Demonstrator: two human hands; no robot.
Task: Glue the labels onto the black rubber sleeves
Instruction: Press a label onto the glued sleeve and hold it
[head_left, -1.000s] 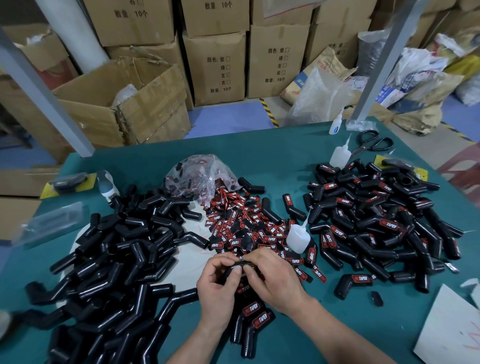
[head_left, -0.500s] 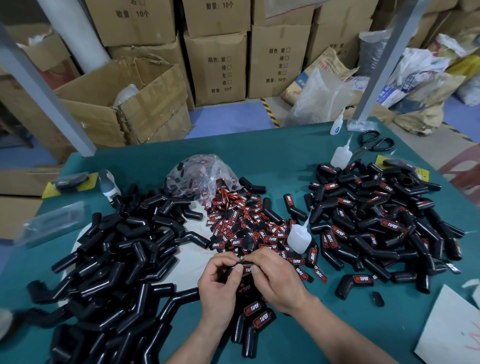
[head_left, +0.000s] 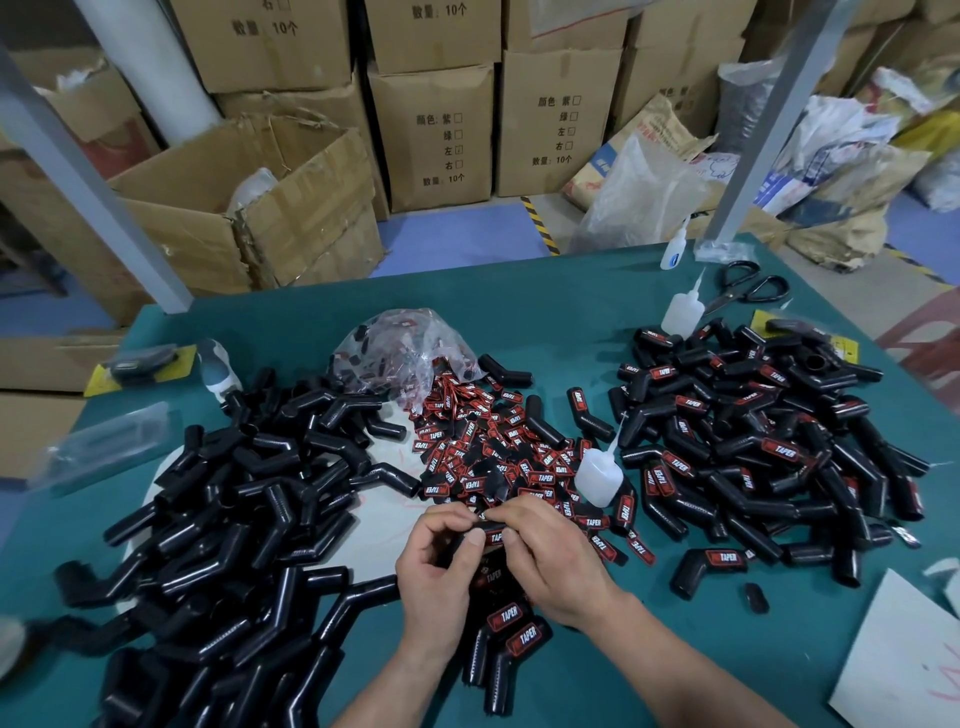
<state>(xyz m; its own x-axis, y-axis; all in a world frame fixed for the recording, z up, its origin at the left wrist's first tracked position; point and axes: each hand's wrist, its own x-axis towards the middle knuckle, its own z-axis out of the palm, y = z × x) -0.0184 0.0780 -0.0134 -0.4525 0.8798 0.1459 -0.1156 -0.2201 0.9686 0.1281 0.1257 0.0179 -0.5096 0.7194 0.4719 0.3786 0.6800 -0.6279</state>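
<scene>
Almost nothing has shifted over the last second. The left hand (head_left: 441, 569) and right hand (head_left: 558, 561) stay together at lower centre of the frame, fingers curled close round one black rubber sleeve (head_left: 485, 528). Both thumbs pinch at its red label (head_left: 496, 539). The glue bottle (head_left: 597, 475) stands untouched just above them. I judge this the press-and-hold while the glue takes; the unlabelled pile (head_left: 234, 493) at left remains large.
</scene>
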